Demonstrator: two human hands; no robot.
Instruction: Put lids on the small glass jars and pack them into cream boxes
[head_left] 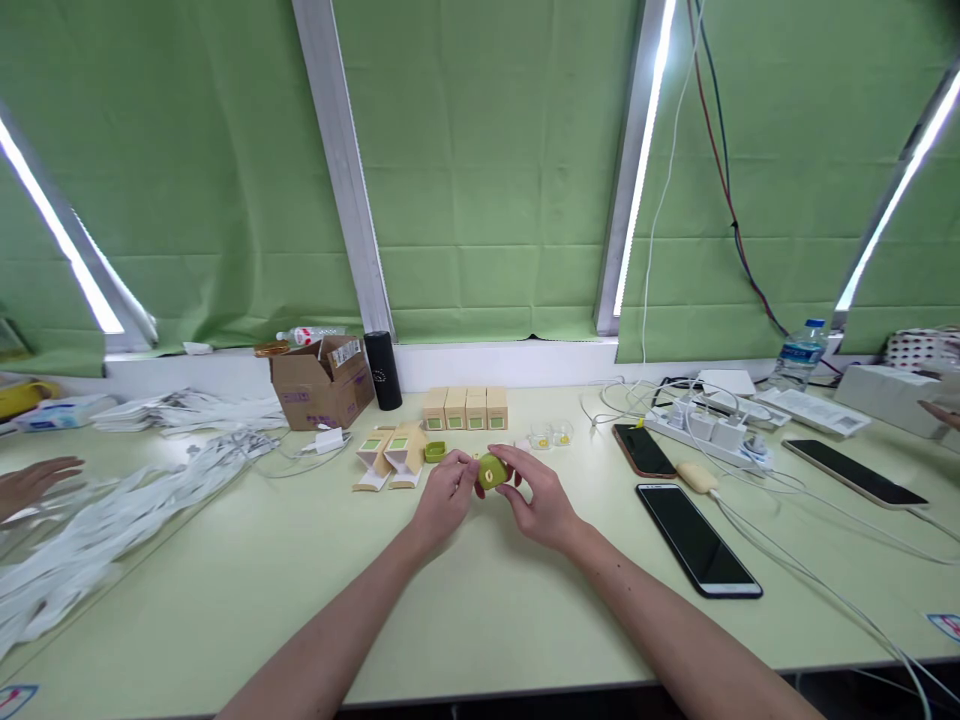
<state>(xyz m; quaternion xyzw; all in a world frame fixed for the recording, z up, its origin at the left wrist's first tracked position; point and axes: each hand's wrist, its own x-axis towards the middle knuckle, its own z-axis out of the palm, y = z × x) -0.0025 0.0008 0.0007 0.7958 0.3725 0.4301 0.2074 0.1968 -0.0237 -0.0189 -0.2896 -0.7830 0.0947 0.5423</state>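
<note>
A small rounded green case point(493, 471) with a pale oval mark on its face is held up over the table, between both hands. My right hand point(544, 502) is closed around its right side, thumb below and fingers above. Pinched at its left edge is my left hand point(444, 497); what lies between those fingertips is partly hidden. Just beyond the left hand sits an open green square tray point(435, 452). Two opened kraft cartons point(405, 450) lie left of it. Behind stand several small closed kraft boxes point(465, 409) in a row. Two small transparent cups point(551, 435) with yellow bits are beyond my right hand.
On the right are phones point(699, 540), a power strip point(709, 435), tangled cables and a water bottle point(801, 352). A cardboard box point(322, 382) and a black cylinder point(383, 370) stand at the back left. White strips point(142, 510) and another person's hand point(37, 485) are far left.
</note>
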